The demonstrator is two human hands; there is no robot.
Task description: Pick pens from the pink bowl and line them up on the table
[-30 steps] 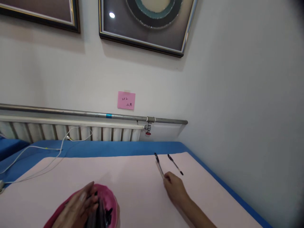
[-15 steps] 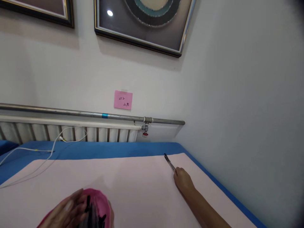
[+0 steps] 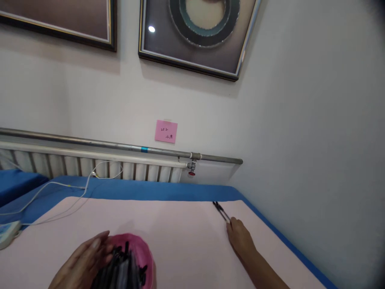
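At the lower left stands a pink bowl (image 3: 144,251) with a bunch of black and clear pens (image 3: 122,271) in it. My left hand (image 3: 81,261) lies over its left side, fingers stretched out beside the pens; whether they touch them I cannot tell. On the right, my right hand (image 3: 240,237) rests low over the pale pink sheet (image 3: 180,228). Its fingers are closed on the near ends of slim pens (image 3: 221,212), at least two, whose black ends point away toward the sheet's far edge.
Blue covering (image 3: 168,192) borders the pink sheet. A white cable (image 3: 87,184) crosses the left side, near a white power strip (image 3: 9,235). Behind are a radiator (image 3: 129,170), a metal pipe (image 3: 168,152) with a red-handled valve (image 3: 191,173), and a wall on the right.
The camera view has turned slightly left, so everything sits further right. More of the bowl and pens shows beside my left hand. My right hand still holds the pens, their black ends now slightly apart.
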